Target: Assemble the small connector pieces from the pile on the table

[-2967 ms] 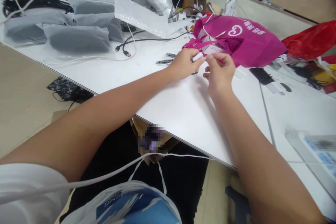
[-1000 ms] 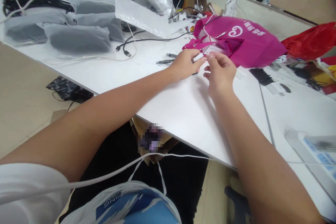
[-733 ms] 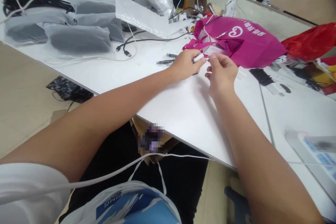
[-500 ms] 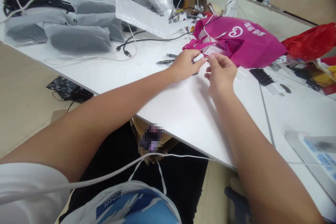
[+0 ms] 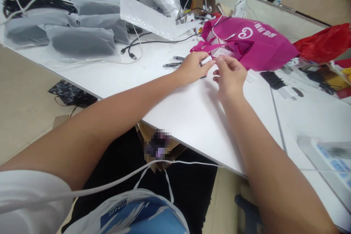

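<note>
My left hand [image 5: 194, 67] is closed around a short white tube-like piece [image 5: 206, 60], its exact kind unclear. A dark tip shows below its fingers. Close beside it, my right hand [image 5: 230, 75] pinches with thumb and forefinger at the end of that piece; whatever lies between those fingertips is too small to name. Both hands are held over the white table [image 5: 197, 113]. Several pens [image 5: 172, 65], grey and dark, lie on the tabletop just left of my left hand.
A magenta bag [image 5: 265, 45] lies behind my hands. Grey wrapped packages [image 5: 80, 40] stand at the left, near black USB cables [image 5: 133, 56]. A red bag [image 5: 323, 44] sits at the far right. A white cable [image 5: 123, 177] crosses in front of my lap.
Almost nothing differs. The fingertips of my right hand have shifted very slightly beside the white piece; my left hand keeps its hold.
</note>
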`<state>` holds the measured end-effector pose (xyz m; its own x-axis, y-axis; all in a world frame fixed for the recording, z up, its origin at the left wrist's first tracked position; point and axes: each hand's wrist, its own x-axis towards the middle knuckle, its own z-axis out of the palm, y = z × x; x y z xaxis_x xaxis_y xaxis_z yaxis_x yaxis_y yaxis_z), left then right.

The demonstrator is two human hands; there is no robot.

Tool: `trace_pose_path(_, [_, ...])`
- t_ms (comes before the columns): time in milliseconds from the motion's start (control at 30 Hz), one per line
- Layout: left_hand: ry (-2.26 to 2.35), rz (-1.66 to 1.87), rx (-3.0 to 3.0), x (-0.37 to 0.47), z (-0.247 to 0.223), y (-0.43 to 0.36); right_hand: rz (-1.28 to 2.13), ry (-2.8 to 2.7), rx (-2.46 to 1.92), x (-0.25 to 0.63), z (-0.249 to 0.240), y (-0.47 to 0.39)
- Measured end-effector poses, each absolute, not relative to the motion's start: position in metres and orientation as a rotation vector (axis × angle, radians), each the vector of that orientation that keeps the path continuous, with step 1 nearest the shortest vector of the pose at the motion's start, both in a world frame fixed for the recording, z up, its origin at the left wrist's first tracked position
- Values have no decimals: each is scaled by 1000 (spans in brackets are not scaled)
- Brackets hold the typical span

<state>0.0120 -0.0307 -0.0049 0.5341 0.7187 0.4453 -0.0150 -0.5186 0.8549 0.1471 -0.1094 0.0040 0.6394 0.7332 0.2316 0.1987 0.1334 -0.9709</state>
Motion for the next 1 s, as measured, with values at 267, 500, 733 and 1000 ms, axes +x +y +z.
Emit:
trace_pose_path(267, [565,1059,1917,11,-3,-34,478,-867,-1427,151,1,-108])
trace_pose_path(500, [555,1066,1905,11,-2,-34,533,-880,-1423,152,-1,-106])
trace_pose_path(733, [557,1059,1928,12,-6,-31,525,-858,-1442,153,2,-108])
trace_pose_path(1000, [594,1057,1938,13,-6,-30,551,-844,-1450,149,6,-110])
